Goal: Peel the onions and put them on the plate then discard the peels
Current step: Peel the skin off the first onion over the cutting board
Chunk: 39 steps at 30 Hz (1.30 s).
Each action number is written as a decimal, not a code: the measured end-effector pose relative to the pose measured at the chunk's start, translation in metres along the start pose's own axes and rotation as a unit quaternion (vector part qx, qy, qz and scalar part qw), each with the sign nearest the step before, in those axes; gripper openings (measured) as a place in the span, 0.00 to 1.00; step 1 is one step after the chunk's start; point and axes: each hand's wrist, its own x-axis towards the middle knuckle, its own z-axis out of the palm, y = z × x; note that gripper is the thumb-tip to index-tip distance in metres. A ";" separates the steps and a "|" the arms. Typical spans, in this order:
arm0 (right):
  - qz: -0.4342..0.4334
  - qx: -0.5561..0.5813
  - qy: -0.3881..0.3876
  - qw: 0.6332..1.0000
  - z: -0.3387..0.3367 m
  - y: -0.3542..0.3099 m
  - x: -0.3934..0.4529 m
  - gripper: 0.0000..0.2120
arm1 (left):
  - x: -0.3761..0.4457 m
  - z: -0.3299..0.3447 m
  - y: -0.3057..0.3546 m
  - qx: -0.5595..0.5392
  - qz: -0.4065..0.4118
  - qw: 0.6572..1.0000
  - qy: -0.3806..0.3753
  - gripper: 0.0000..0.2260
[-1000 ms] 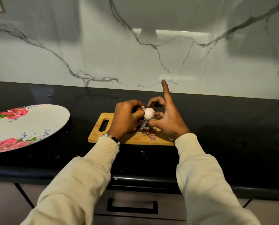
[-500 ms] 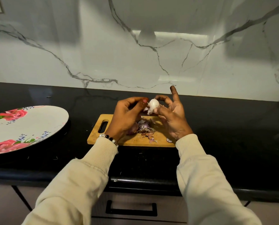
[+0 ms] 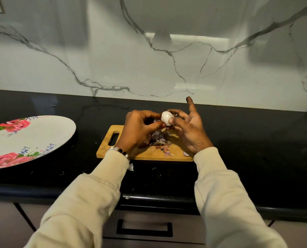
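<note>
Head view: both hands (left (image 3: 140, 128), right (image 3: 188, 129)) pinch the peeled onion (image 3: 167, 118) between them.

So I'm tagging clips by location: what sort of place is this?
Most likely a home kitchen: a black stone countertop under a marble-look backsplash, a wooden cutting board strewn with onion peels, and a drawer handle below.

Both forearms, in cream sleeves, reach forward and converge. The left hand (image 3: 140, 127) curls its fingers (image 3: 149, 114) inward, thumb pressed toward the right hand (image 3: 190, 129), whose thumb and curled fingers pinch while one finger points upward.
</note>
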 end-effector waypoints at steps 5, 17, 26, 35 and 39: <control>0.026 -0.008 0.021 0.999 0.000 0.002 0.001 0.48 | 0.002 0.005 -0.005 0.116 0.044 0.992 0.009 0.06; 0.059 0.128 0.129 0.982 -0.007 0.003 0.013 0.36 | 0.007 0.008 -0.012 0.220 0.115 0.969 0.016 0.04; 0.103 0.091 0.087 0.987 -0.005 0.001 0.007 0.42 | 0.009 0.014 -0.018 0.269 0.071 0.960 -0.025 0.13; 0.113 0.061 0.057 0.990 0.002 -0.003 0.003 0.43 | 0.004 0.011 -0.011 0.237 0.093 0.967 -0.006 0.06; 0.116 0.075 0.058 0.989 0.002 -0.003 0.002 0.41 | 0.002 0.008 -0.010 0.239 0.098 0.966 -0.013 0.04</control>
